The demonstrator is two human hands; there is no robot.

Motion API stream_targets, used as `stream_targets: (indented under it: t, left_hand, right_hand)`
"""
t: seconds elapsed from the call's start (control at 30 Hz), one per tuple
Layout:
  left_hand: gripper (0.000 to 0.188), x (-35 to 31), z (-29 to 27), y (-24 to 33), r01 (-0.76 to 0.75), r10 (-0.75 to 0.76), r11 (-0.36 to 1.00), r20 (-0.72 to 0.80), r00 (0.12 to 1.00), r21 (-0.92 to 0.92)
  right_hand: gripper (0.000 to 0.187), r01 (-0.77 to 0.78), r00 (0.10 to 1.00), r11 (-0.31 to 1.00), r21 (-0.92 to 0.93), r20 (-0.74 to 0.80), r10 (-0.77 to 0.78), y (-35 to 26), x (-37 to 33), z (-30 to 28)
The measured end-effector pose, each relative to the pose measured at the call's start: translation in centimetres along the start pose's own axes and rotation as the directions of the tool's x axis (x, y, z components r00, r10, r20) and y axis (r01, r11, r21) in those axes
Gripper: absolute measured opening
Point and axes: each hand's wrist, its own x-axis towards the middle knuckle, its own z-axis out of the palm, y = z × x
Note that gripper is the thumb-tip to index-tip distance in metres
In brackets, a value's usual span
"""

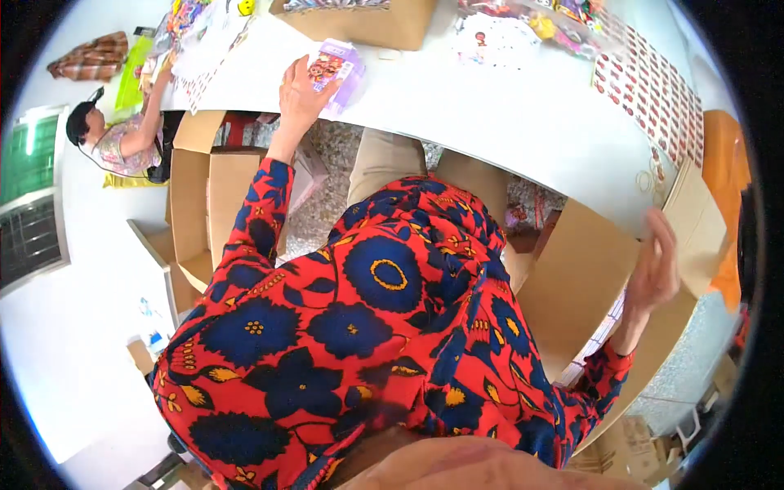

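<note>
My left hand is on a small purple printed carton at the table's near edge, thumb and fingers resting round its left side. The carton has a picture on its front, partly covered by my fingers. To the right, my right hand hovers over an open cardboard box, fingers stretched upward beside the table corner, with nothing seen in them. Inside that box, pale striped items lie in rows, partly hidden by my right arm.
The white table curves in front of me. On it are a cardboard tray, sheets of round red stickers, bagged colourful items and rubber bands. Open cartons stand at left. A person works at the far left.
</note>
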Motion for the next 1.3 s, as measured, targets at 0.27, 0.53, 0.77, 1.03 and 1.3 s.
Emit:
stream_targets:
  t: [0.27,0.53,0.77,1.03,1.3]
  left_hand:
    - [0.094,1.1,2.8,0.3,0.123,-0.13,0.991,0.127,0.983,0.057]
    - [0.094,1.4,0.6,0.3,0.192,-0.187,0.98,0.091,0.978,-0.052]
    - [0.077,1.2,-3.2,4.7,0.335,-0.109,0.22,0.318,0.942,-0.916]
    - [0.069,1.2,-2.5,10.3,0.515,0.223,-0.445,0.466,0.856,-0.732]
    - [0.072,1.5,-1.4,13.1,0.555,0.284,-0.456,0.477,0.832,-0.696]
  right_hand:
    - [0.023,0.193,0.917,0.972,0.131,0.328,-0.226,-6.5,7.2,9.5]
    - [0.021,0.235,0.818,0.925,0.3,0.453,-0.355,-9.1,9.1,15.8]
    - [0.017,-0.033,0.813,0.922,0.386,0.547,-0.199,-9.3,11.3,19.6]
    - [0.035,-0.227,0.898,0.641,0.733,0.412,-0.153,-11.0,13.7,21.3]
    - [0.043,-0.251,0.903,0.609,0.752,0.409,-0.133,-11.1,12.0,20.6]
